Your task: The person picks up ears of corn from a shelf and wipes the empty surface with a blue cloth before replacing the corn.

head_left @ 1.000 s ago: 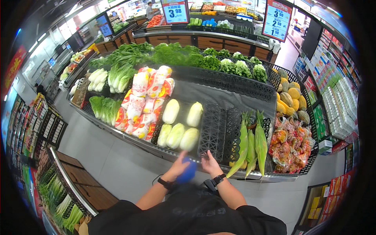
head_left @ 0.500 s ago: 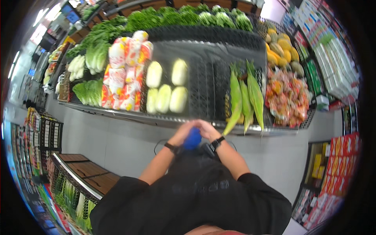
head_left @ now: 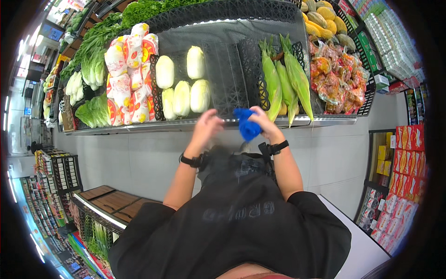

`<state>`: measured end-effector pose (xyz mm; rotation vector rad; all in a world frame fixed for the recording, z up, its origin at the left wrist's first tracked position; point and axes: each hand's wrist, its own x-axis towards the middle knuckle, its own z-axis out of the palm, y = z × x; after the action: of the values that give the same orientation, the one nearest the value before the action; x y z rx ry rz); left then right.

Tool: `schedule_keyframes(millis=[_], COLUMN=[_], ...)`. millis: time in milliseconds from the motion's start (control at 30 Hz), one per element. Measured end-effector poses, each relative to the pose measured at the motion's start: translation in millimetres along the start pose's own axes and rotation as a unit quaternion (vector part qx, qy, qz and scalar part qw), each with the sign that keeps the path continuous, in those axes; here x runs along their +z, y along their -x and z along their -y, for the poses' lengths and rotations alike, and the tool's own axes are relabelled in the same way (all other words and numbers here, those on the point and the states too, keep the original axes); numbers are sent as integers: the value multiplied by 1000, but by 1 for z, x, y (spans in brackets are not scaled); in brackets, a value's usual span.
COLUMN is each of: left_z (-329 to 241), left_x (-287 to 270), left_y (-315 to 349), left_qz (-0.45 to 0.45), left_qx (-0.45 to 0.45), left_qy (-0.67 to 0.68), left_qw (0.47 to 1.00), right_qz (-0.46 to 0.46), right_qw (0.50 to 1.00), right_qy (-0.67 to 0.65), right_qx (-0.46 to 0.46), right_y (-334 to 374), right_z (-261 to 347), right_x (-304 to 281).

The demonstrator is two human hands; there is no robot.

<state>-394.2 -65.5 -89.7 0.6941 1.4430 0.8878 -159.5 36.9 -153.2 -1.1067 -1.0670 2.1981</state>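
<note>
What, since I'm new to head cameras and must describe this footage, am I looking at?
There is no robot here, just a person's two bare hands. A wide fisheye camera on the person's head looks down, so straight edges bend near the rim; picture left is the person's left.

The right hand holds a crumpled blue bundle. The left hand, blurred, seems to hold nothing.

Ahead is a produce stand with a metal front edge. From left to right near the middle lie wrapped packages, five pale cabbages, ears of corn in green husks, and bagged orange-red goods.
</note>
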Motion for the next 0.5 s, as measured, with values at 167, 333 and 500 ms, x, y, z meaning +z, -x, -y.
schedule_keyframes(millis=[167,333,500], left_z=[39,39,33], left_x=[-12,15,10], left_y=[-54,-79,-68], left_qz=[-85,53,6], left_qx=[28,14,53], left_qy=[109,362,407], left_qw=[990,931,912], right_qz=[-167,-301,-135], right_qw=[978,884,780], right_qy=[-42,213,385], right_qx=[-115,-287,-474], right_y=[-29,-50,-34], right_z=[-11,-30,-26], right_x=[-11,65,109])
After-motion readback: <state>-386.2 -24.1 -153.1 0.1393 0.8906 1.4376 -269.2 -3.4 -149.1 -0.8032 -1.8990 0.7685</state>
